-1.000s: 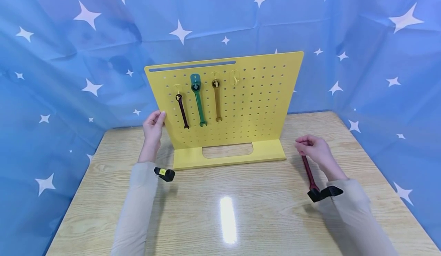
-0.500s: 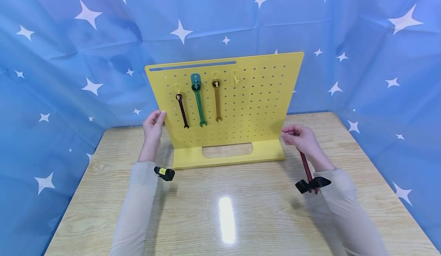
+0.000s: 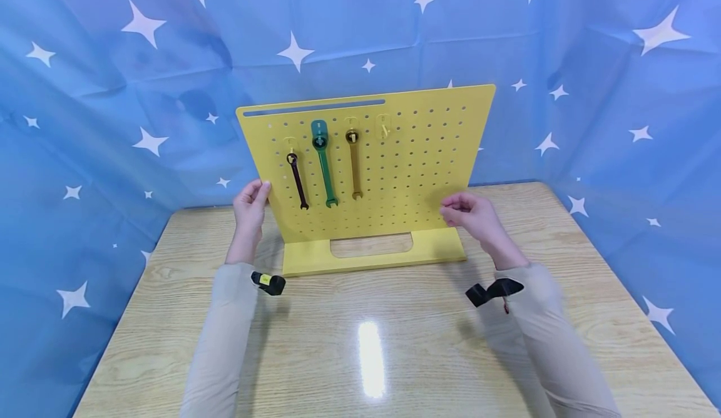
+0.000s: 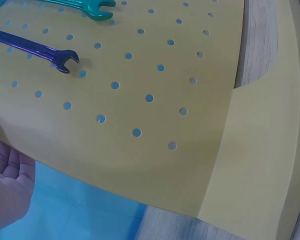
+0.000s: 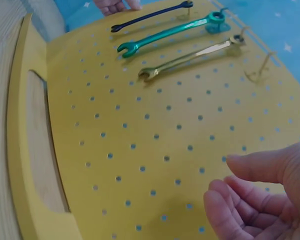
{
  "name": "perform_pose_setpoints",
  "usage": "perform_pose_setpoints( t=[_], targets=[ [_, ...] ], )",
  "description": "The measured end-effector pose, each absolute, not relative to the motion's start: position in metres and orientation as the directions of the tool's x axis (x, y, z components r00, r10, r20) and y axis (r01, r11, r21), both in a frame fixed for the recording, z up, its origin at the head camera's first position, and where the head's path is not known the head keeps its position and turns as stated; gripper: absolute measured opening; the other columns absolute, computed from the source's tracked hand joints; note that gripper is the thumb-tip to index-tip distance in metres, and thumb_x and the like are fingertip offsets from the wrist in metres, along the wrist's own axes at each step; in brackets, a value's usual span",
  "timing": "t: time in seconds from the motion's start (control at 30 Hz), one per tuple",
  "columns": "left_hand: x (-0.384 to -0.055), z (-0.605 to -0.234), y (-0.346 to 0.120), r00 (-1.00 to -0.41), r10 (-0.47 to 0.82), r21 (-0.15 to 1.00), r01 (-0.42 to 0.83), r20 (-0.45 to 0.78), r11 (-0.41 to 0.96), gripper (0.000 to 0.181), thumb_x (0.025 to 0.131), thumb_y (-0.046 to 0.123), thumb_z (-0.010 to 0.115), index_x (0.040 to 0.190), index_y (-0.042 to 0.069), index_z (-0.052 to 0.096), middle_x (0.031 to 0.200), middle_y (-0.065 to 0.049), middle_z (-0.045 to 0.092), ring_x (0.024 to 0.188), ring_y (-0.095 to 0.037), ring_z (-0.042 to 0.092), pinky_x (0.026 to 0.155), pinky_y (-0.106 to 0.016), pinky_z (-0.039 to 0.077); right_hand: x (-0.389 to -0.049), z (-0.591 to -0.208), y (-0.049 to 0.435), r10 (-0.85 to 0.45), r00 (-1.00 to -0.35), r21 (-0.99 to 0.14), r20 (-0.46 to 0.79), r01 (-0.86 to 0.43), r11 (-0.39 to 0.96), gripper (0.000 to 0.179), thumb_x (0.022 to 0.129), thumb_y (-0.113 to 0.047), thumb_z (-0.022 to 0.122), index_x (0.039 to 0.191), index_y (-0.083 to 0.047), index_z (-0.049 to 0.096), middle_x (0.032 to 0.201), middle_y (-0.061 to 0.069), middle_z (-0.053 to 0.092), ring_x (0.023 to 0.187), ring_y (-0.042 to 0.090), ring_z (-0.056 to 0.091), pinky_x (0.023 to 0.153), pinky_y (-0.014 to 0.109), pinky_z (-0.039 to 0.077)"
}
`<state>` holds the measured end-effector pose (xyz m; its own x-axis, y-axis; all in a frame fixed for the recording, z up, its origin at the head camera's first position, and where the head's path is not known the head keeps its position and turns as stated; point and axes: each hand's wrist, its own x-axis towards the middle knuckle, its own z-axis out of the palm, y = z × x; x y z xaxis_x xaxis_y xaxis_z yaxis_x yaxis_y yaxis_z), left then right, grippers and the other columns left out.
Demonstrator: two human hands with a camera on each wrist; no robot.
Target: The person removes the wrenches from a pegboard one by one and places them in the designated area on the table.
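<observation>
A yellow pegboard (image 3: pixel 417 174) stands upright on its base, and my left hand (image 3: pixel 250 206) grips its left edge. In the left wrist view the fingers (image 4: pixel 12 162) lie behind that edge. My right hand (image 3: pixel 472 214), loosely curled with nothing in its fingers, overlaps the board's lower right part in the head view. A gap shows between thumb (image 5: pixel 255 167) and fingers in the right wrist view. Three wrenches hang on hooks: a dark purple one (image 3: pixel 300 183), a green one (image 3: pixel 325 171) and a gold one (image 3: pixel 355 166). A bare hook (image 3: pixel 385 129) is right of them.
A bit of a red wrench (image 3: pixel 506 306) shows by the right wrist's black camera (image 3: pixel 496 291); the rest of it is hidden under the forearm. The wooden table (image 3: pixel 321 343) runs in front of the board, and a blue curtain (image 3: pixel 186 61) with white stars hangs behind.
My right hand has moved left and slightly up, away from the red wrench, to the board's lower right part. The forearm now covers most of that wrench. My left hand has stayed put.
</observation>
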<state>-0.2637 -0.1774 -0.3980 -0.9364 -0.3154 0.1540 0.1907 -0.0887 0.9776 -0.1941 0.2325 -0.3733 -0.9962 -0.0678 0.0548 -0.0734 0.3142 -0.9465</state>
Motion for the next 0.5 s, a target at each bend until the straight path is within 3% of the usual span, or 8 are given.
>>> perform_pose_setpoints(
  t=[0.5],
  targets=[
    [-0.264,-0.397,-0.178,-0.939,-0.312,0.980,0.179,0.143,-0.086,0.016,0.092,0.013,0.061,0.079,0.022,0.063,0.071,0.008,0.060,0.069,-0.007,0.053,0.067,-0.020,0.046,-0.207,-0.358,0.196,-0.112,-0.990,-0.960,0.087,-0.113,0.257,0.030,0.088,-0.003,0.063,0.110,0.015,0.053,0.082,0.003,0.062,0.070,0.008,0.059,0.067,0.022,0.053]
  ],
)
